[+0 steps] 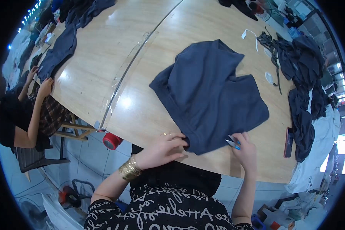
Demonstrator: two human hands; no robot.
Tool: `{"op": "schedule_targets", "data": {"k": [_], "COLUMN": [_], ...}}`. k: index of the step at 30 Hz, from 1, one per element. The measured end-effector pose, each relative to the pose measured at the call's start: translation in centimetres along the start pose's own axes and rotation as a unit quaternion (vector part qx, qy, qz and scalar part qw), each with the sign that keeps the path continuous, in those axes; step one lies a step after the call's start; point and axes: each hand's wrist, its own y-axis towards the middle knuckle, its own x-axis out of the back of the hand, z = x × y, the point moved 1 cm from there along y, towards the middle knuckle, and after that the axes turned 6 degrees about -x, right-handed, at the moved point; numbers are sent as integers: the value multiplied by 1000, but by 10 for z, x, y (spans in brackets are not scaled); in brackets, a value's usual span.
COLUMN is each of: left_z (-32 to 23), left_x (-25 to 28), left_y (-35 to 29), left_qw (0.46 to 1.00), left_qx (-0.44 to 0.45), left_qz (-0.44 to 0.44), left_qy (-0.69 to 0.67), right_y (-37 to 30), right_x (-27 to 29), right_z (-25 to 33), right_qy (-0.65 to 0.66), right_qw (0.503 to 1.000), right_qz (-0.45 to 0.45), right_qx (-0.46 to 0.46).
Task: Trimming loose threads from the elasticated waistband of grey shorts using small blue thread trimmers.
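Dark navy shorts (214,92) lie spread on the table in front of me, waistband along the lower left side and leg openings toward the upper right. At the near corner of the waistband, my left hand (163,149) has its fingers curled over the fabric edge, the thumb lower down and a little apart. A gold cuff circles that wrist. My right hand (244,150) is closed around small thread snips (232,142) with blue on them. Their blades point left, next to the near edge of the shorts.
Dark garments are heaped along the right side of the table (142,96), near a phone (288,142). A red round object (112,141) sits by the near edge, beside a taped seam. At left, another person's hands (46,87) handle a dark garment (61,50).
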Motion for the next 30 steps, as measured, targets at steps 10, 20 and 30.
{"op": "schedule_targets", "data": {"k": [10,20,30], "left_z": [109,109,97], "left_x": [82,69,60], "left_y": [34,46,36], "left_qw": [921,938,771], "left_qx": [218,221,187], "left_qz": [-322,-232,-309], "left_qy": [-27,-132,-525], "right_y": [32,89,107], "right_x": [-3,-81,-90], "right_z": [94,141,112], "right_qy": [139,181,328], "right_qw": [986,982,941], "right_qz": [-15,-23,61], "right_qx": [86,50,-57]}}
